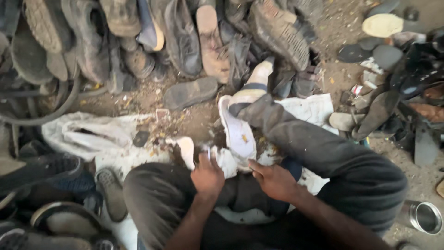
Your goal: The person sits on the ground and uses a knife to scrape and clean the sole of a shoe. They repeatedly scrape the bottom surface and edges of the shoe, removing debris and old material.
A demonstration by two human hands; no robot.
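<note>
Both hands at the white shoe on the lap.
The shoe (238, 134) lies with its long axis running near to far, just beyond the fingers. The right hand (274, 180) touches its near end, fingers loosely curled; the left hand (207, 175) pinches something small and pale beside it, what exactly I cannot tell.

I see a dirt floor (337, 32) w/ worn shoes (185, 41) heaped along the top, loose soles (381, 25) at right, white cloth (88, 134) spread mid-left, metal tin (425, 217) bottom right.
</note>
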